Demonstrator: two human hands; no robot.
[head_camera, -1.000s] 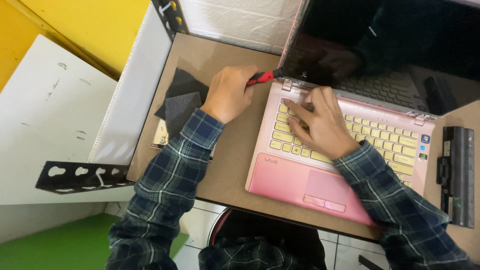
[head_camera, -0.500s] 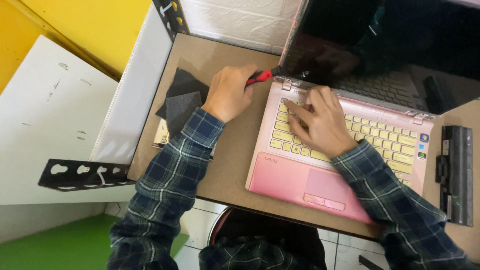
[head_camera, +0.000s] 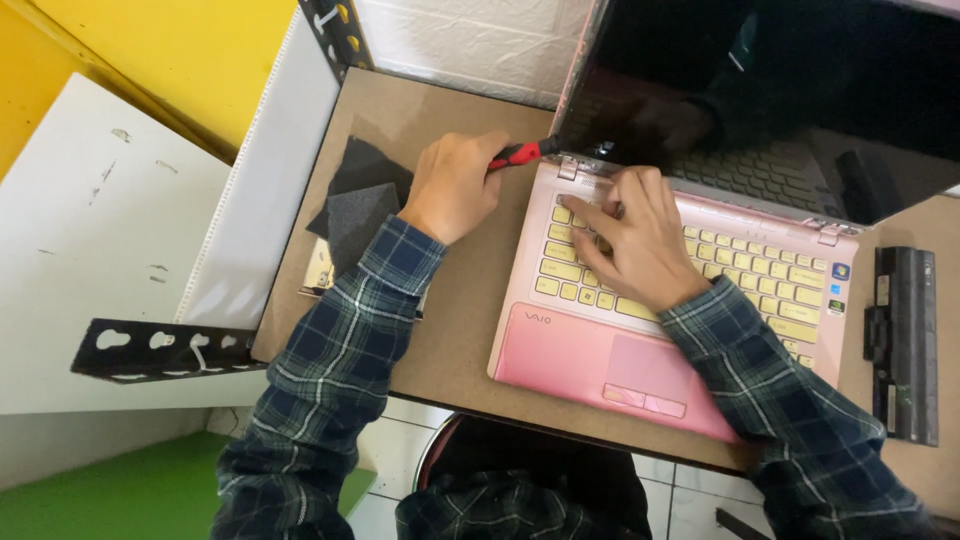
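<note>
The brown desk (head_camera: 440, 330) is carrying a pink laptop (head_camera: 600, 360), which is lying open with its dark screen (head_camera: 760, 90) tilted back and reflecting the keyboard. A black battery pack (head_camera: 905, 340) is lying on the desk just right of the laptop, apart from it, and dark foam pads (head_camera: 355, 205) are lying near the desk's left edge, just beside the left wrist. The left hand (head_camera: 455, 185) is closing around a red-handled screwdriver (head_camera: 520, 153), with the handle mostly buried in the fist and the black shaft pointing right toward the left hinge (head_camera: 568, 165) at the laptop's back corner; the tip itself is too small to tell whether it is seated. The right hand (head_camera: 630, 235) is holding nothing, resting with fingers spread on the upper left keys (head_camera: 560, 215), apparently steadying the base. In judgement, the work at the hinge is going best if the shaft is staying square to the fastener, since a slanted tip could slip and scar the pink casing. The steadying hand is pressing on keys, which could flex or pop a cap; the bare palm rest would be a safer bearing point. Pressure is best kept light and even.
</note>
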